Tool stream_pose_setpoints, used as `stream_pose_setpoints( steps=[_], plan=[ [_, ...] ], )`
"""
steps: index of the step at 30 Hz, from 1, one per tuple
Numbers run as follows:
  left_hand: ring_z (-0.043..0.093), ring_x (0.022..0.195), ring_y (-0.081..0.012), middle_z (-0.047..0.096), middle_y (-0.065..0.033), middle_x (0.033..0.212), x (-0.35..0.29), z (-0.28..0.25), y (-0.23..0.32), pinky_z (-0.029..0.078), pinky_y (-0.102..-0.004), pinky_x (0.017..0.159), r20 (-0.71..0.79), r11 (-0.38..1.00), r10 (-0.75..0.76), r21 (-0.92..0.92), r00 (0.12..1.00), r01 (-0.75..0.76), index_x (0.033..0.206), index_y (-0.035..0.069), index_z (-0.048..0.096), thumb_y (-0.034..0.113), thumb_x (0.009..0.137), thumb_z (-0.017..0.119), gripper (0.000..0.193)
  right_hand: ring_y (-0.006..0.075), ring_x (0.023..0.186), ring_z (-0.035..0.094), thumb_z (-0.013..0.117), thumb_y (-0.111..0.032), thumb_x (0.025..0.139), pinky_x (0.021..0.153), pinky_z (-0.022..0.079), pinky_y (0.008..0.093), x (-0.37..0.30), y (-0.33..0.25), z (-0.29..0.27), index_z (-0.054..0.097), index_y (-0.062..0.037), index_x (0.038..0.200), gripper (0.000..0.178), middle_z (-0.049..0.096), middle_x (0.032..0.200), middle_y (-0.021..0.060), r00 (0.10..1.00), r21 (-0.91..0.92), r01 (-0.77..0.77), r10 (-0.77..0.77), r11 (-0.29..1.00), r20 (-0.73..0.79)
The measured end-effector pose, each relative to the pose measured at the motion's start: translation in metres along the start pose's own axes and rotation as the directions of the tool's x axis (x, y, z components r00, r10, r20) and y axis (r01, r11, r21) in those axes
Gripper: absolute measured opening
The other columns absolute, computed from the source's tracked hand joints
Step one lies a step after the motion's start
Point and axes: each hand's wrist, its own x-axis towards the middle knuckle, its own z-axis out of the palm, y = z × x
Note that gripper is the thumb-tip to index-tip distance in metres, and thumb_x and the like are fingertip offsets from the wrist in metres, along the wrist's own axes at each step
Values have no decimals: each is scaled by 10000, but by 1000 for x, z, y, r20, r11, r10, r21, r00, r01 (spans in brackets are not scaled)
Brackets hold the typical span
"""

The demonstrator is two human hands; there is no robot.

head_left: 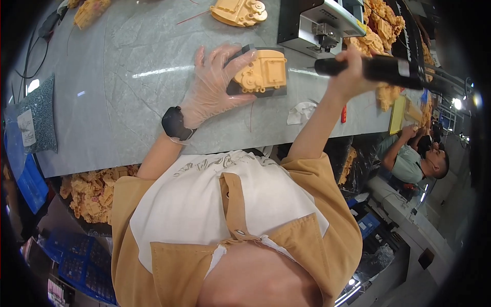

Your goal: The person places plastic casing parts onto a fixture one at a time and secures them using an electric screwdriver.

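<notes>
My left hand [217, 77], in a clear plastic glove, grips the left side of a yellow-orange plastic housing [271, 71]. The housing sits in a dark block-like fixture [279, 92] on the table. One fingertip touches the housing's top left, while the thumb lies along the lower left edge. My right hand [352, 74] is wrapped round a black cylindrical electric screwdriver [388, 70], held roughly level to the right of the housing. The screwdriver's narrower end points left, apart from the housing.
A screw feeder [319, 28] stands behind the screwdriver. Yellow parts are heaped [376, 30] at the far right; another housing [238, 11] lies at the back. A crumpled white tissue [302, 112] and a red object [343, 114] lie near the front edge. A co-worker [417, 161] sits at right.
</notes>
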Motion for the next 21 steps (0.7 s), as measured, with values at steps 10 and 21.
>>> stream_pose_setpoints(
  steps=[10, 21],
  plan=[
    [328, 1224, -248, 388, -55, 1253, -1, 1, -1, 154, -561, 1024, 17, 1000, -5, -14, 1000, 5, 1329, 269, 356, 504, 625, 734, 832, 152, 429, 451, 527, 112, 704, 490, 439, 320, -16, -24, -14, 400, 7, 1049, 383, 490, 573, 76, 992, 174, -79, 94, 982, -81],
    [397, 1176, -251, 555, 21, 1087, 13, -27, 51, 193, -470, 1004, -189, 989, 49, -129, 981, -74, 868, 219, 652, 378, 616, 771, 321, 161, 496, 432, 422, -20, 774, 538, 410, 363, -44, -86, 7, 319, -156, 1254, 510, 379, 622, 33, 961, 611, -212, 48, 762, 274]
  ],
)
